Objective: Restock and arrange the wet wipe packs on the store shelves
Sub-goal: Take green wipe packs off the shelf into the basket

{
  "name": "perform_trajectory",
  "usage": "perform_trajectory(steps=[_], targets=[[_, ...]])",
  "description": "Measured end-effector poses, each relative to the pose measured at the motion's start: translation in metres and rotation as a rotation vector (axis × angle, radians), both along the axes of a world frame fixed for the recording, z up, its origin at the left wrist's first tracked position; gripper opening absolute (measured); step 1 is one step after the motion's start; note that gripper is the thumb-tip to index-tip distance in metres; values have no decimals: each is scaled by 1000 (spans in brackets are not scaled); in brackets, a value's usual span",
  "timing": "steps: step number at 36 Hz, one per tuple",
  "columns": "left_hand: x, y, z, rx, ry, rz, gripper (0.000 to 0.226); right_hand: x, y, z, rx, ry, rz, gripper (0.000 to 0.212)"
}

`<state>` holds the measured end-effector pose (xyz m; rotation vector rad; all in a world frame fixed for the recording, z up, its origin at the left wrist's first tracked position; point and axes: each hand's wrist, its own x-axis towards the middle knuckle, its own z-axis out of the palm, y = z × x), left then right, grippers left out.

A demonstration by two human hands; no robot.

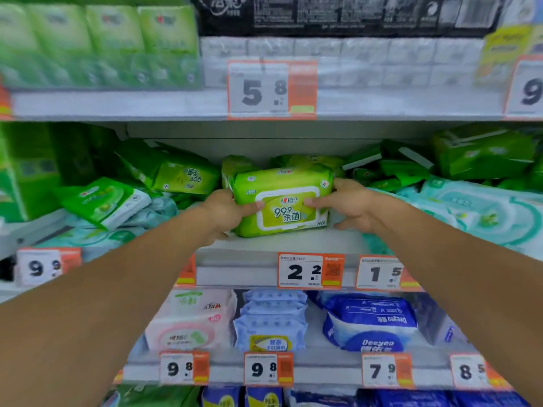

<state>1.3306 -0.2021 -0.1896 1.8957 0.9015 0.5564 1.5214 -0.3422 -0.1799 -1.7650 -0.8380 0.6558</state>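
A lime-green wet wipe pack (282,186) with a white-framed lid label stands tilted on the middle shelf (235,245), its face toward me. My left hand (226,211) grips its left end, thumb on the front. My right hand (349,204) grips its right end, thumb on the label. More lime-green packs (305,161) sit behind it. Another one (185,177) lies tilted to the left.
Green and white packs (108,201) lie jumbled at left, dark green packs (399,168) and mint packs (476,207) at right. Price tags (310,271) line the shelf edges. Pink (191,321), light blue (270,321) and dark blue packs (370,321) fill the shelf below.
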Motion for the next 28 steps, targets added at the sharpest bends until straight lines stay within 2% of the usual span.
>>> perform_trajectory(steps=[3, 5, 7, 9, 10, 11, 16, 18, 21, 22, 25, 28], targets=[[-20, -9, 10, 58, -106, -31, 17, -19, -22, 17, 156, -34, 15, 26], [-34, -19, 19, 123, -160, -34, 15, -37, -35, 28, 248, -49, 33, 13], [-53, -32, 24, 131, -196, -55, 30, -58, -46, 37, 314, -46, 31, 17], [-74, -41, 23, 141, -196, -39, 68, -81, -57, 40, 333, -33, 34, 26], [-86, -46, 19, 150, -203, -30, 79, -93, -62, 38, 337, -25, 38, 27], [-99, -51, 14, 140, -221, -27, 76, -105, -67, 34, 347, -7, 41, 27], [-163, -90, -14, 137, -248, 33, 18, -169, -85, -7, 410, 22, 85, 19], [-192, -101, -34, 97, -220, 100, 14, -195, -89, -33, 351, 23, 104, 21], [-233, -111, -77, 2, -90, 218, 48, -230, -91, -81, 162, 61, 134, 19], [-245, -115, -94, -20, -38, 233, 51, -241, -93, -95, 65, 79, 144, 19], [-279, -130, -147, -140, 20, 283, 37, -263, -90, -131, -214, 88, 202, 31], [-291, -143, -177, -290, 30, 324, 41, -277, -91, -149, -369, 78, 260, 38]])
